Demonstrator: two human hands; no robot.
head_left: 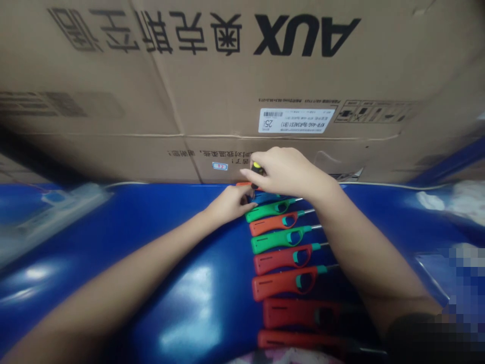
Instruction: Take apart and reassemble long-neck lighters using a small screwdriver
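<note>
At far left, a pale, blurred item lies on the blue desk; its nature cannot be determined. Behind, along the desk's far edge, stands a carton with inverted print. A small sticker is fixed low on it.

The left hand is at the far end of a row of lighters, its fingers curled at the handle end of a blue lighter. Whether they grasp it cannot be told.

The row runs toward the wearer, handles left, metal tips right. Nearer than the blue lighter are a green lighter, then further orange, green and red ones, lying side by side. The nearest are dim.

The right hand, above the far end of the row, has its fingers closed around a black-and-yellow tool. The tool's lower end is at the left fingers; its tip is hidden.

A white label is on the carton behind. At far right lies a whitish bundle, blurred.
</note>
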